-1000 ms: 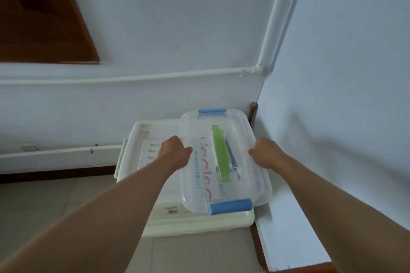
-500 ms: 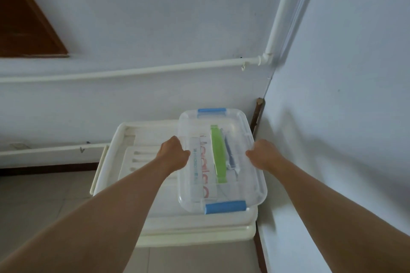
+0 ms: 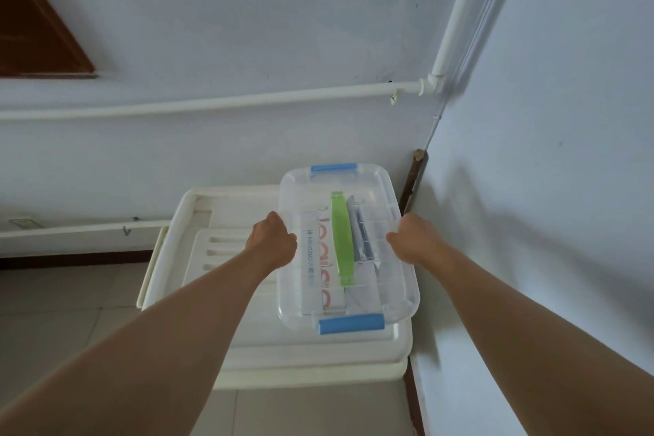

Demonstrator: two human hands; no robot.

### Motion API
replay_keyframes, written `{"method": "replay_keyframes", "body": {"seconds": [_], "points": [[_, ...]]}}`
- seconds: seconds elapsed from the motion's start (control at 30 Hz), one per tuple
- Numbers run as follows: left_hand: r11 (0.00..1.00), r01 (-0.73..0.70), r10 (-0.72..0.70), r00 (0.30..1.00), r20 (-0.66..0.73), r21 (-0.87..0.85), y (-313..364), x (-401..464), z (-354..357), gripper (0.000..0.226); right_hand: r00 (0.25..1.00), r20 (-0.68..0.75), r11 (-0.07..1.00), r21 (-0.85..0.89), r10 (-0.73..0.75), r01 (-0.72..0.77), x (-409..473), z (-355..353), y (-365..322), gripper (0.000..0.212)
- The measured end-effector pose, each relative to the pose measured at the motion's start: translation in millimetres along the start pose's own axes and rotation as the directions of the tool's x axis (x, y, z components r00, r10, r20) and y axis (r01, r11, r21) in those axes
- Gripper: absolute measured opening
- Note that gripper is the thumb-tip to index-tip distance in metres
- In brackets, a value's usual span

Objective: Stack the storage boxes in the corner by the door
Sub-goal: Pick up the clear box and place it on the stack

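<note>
A small clear storage box (image 3: 375, 195) with blue end latches and a green handle on its lid sits over the right part of a large white storage box (image 3: 247, 347) in the room's corner. My left hand (image 3: 270, 241) grips the clear box's left long edge. My right hand (image 3: 412, 241) grips its right long edge. Papers and packets show through the clear lid. Whether the clear box rests on the white lid or hovers just above it, I cannot tell.
The right wall (image 3: 548, 223) runs close beside the boxes. White pipes (image 3: 212, 104) cross the back wall and climb the corner. A brown door (image 3: 35, 28) shows at upper left. Tiled floor (image 3: 63, 301) lies left of the white box.
The clear box, held in both hands, has shifted slightly toward the near edge of the white box. The view has swung right, so the door moved further left.
</note>
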State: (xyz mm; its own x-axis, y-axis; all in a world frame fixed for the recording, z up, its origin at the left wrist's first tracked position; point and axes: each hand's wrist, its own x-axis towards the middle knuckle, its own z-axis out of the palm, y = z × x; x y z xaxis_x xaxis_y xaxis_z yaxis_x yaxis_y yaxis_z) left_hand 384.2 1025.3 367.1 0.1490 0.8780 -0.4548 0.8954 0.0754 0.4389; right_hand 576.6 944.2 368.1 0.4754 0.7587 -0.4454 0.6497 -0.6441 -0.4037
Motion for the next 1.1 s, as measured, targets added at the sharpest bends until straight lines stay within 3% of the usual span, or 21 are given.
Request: {"method": "replay_keyframes", "body": {"seconds": [0.37,0.57,0.9,1.1], "points": [[1.000,0.003,-0.003,1.000,0.016,0.006,-0.3,-9.7,-2.7,0.046,1.000,-0.022,0.999,0.054,0.009,-0.008,-1.5,7.2,3.0,0.030],[1.000,0.002,-0.003,1.000,0.030,0.017,-7.1,-36.8,-10.5,0.060,0.995,-0.096,1.000,0.022,0.019,-0.017,-21.7,0.2,-8.1,0.056],[0.995,0.016,-0.016,1.000,0.006,0.102,-57.2,-98.2,-40.4,0.063,0.992,-0.128,0.998,-0.056,-0.016,0.009,-84.4,2.3,-42.3,0.065],[0.996,-0.007,0.008,1.000,-0.011,0.090,-97.3,-137.6,-53.9,0.064,0.989,-0.138,0.997,-0.061,-0.059,0.051,-131.3,23.6,-63.3,0.056]]}}
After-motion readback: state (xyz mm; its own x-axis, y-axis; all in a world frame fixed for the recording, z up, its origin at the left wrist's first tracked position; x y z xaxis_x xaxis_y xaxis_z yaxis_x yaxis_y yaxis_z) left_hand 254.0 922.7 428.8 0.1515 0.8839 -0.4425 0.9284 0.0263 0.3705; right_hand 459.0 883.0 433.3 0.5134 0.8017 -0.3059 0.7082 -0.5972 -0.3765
